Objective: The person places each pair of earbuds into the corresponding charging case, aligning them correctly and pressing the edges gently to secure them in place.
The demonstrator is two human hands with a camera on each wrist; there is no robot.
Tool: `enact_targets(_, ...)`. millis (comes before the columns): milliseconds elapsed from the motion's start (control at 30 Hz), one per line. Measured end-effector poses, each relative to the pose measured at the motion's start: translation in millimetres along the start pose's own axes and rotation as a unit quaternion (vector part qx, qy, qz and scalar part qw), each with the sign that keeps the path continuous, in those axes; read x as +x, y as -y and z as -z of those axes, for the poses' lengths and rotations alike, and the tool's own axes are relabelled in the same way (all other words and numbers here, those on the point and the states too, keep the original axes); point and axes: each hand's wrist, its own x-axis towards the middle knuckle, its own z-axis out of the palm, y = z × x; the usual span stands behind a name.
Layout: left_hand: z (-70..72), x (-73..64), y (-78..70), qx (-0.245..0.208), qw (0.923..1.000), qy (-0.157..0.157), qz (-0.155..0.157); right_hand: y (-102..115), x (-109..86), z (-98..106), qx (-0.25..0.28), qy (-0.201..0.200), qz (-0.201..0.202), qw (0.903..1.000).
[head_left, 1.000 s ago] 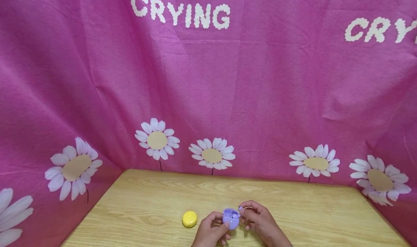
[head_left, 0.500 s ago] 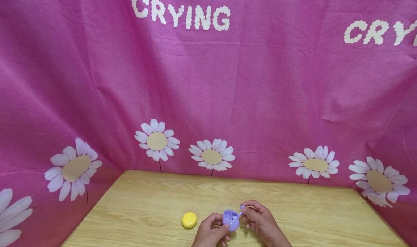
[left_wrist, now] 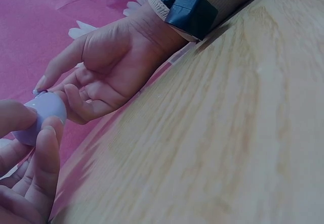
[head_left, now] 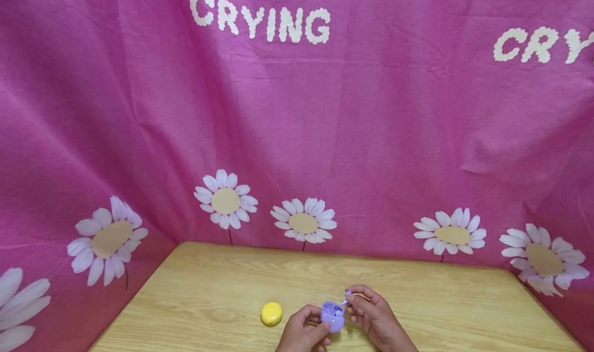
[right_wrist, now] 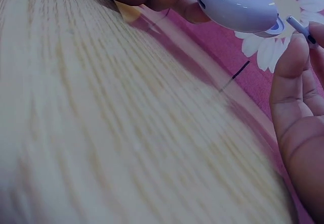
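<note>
A purple earbud case (head_left: pixel 332 321) with its lid up is held by my left hand (head_left: pixel 303 331), thumb across its front, above the table. Just right of the case, my right hand (head_left: pixel 378 313) pinches a purple earbud (head_left: pixel 347 296) between thumb and fingertips. In the right wrist view the earbud's stem (right_wrist: pixel 297 27) points toward the case (right_wrist: pixel 238 6), with a small gap between them. The left wrist view shows the case (left_wrist: pixel 45 110) in the left fingers, with the right hand (left_wrist: pixel 109 64) beyond it. Whether another earbud lies inside the case is hard to tell.
A round yellow case (head_left: pixel 271 314) lies on the wooden table (head_left: pixel 209 290), left of my left hand. A pink cloth (head_left: pixel 371 135) printed with daisies and letters hangs behind the table and along its sides.
The right hand has drawn the earbud slightly away from the case, and more of its stem shows. The left hand still holds the case; the view has shifted a little.
</note>
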Motion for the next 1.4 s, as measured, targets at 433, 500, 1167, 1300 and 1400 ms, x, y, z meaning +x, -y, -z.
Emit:
enact_targets(433,-1.9,-0.1,0.7,0.019,0.9998,-0.002,-0.001,1.4,-0.9,-1.9,0.006,0.005,0.007,0.9999)
enact_targets(500,-2.4,-0.3,0.2,0.030,0.9995,-0.005,-0.002,1.0,-1.0,-2.7,-0.002,-0.005,0.005,1.0000)
enact_targets(1167,-0.1,-0.4,0.2,0.055,0.9985,-0.005,-0.005,-0.7,0.1,-9.7,-0.041,-0.002,-0.001,0.9992)
enact_targets(1300,-0.9,-0.7,-0.9,0.052,0.9986,-0.004,0.001,-1.7,0.4,-8.3,-0.049,0.019,0.003,0.9986)
enact_targets(1400,-1.8,-1.3,-0.9,0.049,0.9988,-0.001,0.001,-3.1,0.5,-6.1,-0.057,0.035,0.006,0.9977)
